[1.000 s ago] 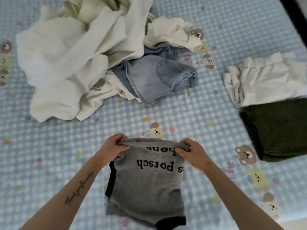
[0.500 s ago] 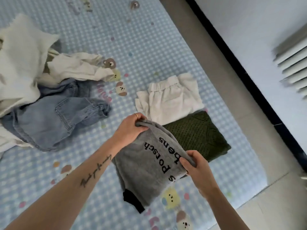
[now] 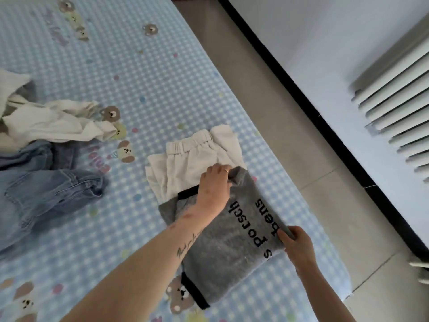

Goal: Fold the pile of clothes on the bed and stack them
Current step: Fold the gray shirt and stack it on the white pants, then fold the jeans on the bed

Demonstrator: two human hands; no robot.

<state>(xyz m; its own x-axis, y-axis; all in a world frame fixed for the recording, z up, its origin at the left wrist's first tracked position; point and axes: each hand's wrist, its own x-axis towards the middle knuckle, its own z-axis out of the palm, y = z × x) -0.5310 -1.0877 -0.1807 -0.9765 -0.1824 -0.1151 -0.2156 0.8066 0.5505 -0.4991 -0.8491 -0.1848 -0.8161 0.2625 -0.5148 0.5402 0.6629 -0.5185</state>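
You're pinching the grey top [image 3: 234, 238] with left hand [image 3: 214, 182] and right hand [image 3: 296, 245]; letting go unevenly risks unfolding it toward six o'clock.

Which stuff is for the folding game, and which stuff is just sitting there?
For the folding:
- grey top, gripped by the left hand and right hand
- folded cream trousers
- jeans, unfolded
- crumpled white clothes
- bed

Just there:
- radiator
- floor
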